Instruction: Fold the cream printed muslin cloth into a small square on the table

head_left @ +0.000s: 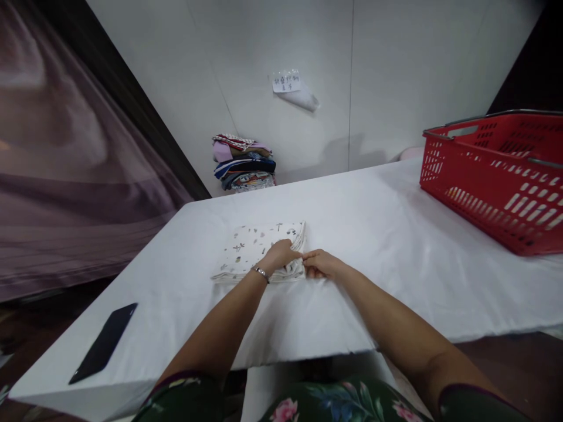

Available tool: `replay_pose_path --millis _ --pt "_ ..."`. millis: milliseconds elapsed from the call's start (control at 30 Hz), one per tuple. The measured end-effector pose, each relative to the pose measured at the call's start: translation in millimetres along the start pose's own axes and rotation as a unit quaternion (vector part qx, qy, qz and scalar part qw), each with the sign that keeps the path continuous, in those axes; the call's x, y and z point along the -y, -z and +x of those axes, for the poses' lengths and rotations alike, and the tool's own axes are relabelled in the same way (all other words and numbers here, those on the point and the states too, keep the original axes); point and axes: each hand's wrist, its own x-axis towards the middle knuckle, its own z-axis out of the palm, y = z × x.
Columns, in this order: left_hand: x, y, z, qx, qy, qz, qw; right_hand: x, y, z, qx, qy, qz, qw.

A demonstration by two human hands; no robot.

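A white cloth (248,246) with small printed figures lies folded in a rectangle on the white-covered table (352,211). On its right part rests my left hand (281,254), a silver bracelet at the wrist, with the fingers curled at the cloth's layered right edge. My right hand (320,264) meets that same edge near the front right corner, thumb and fingers pinched on the cloth. The fingertips of both hands come close together there.
A red basket (492,193) stands at the table's right. A dark flat object (104,343) lies at the front left. Beyond the far edge is a stack of folded fabrics (244,164). A paper note (285,81) hangs on the wall; a curtain (79,152) is at left.
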Motion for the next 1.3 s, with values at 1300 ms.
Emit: replay_pose_path --millis 1300 --pt "-2.8 -55.5 -79.5 -0.226 -0.123 -0.029 0.966 -11.1 10.1 0.8 -0.161 0.098 -0.108 0.976"
